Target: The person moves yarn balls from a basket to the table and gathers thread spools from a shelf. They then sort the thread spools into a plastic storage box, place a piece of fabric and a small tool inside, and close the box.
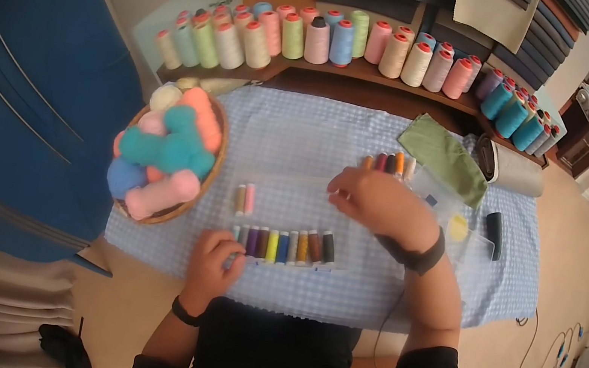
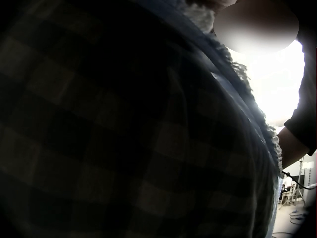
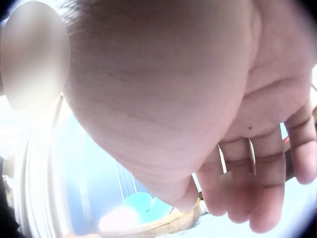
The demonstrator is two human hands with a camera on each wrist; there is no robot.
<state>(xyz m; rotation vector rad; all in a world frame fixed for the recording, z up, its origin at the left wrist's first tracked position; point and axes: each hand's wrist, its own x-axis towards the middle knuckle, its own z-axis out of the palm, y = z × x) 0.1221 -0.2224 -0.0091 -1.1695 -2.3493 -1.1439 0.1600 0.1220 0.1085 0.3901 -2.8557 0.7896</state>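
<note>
In the head view, my left hand (image 1: 210, 264) is at the left end of a row of small thread spools (image 1: 283, 246) in various colours, its fingertips right by the nearest spool. The spools stand in the near part of a clear plastic case (image 1: 301, 139) with its lid raised behind. A tan spool and a pink spool (image 1: 249, 199) are farther back in the case. My right hand (image 1: 376, 200) hovers over the case's right side, fingers loosely bent and nothing visible in them. Beyond it stand several more small spools (image 1: 391, 162), partly hidden. The right wrist view shows its palm (image 3: 262, 99) and slack fingers.
A wicker basket (image 1: 221, 144) of yarn balls sits at the table's left. Large thread cones (image 1: 342, 43) line a shelf behind. At right lie a green cloth (image 1: 445, 157), a grey fabric roll (image 1: 514, 169), a clear lid and a black cylinder (image 1: 494, 235). Blue checked cloth (image 1: 444, 305) covers the table.
</note>
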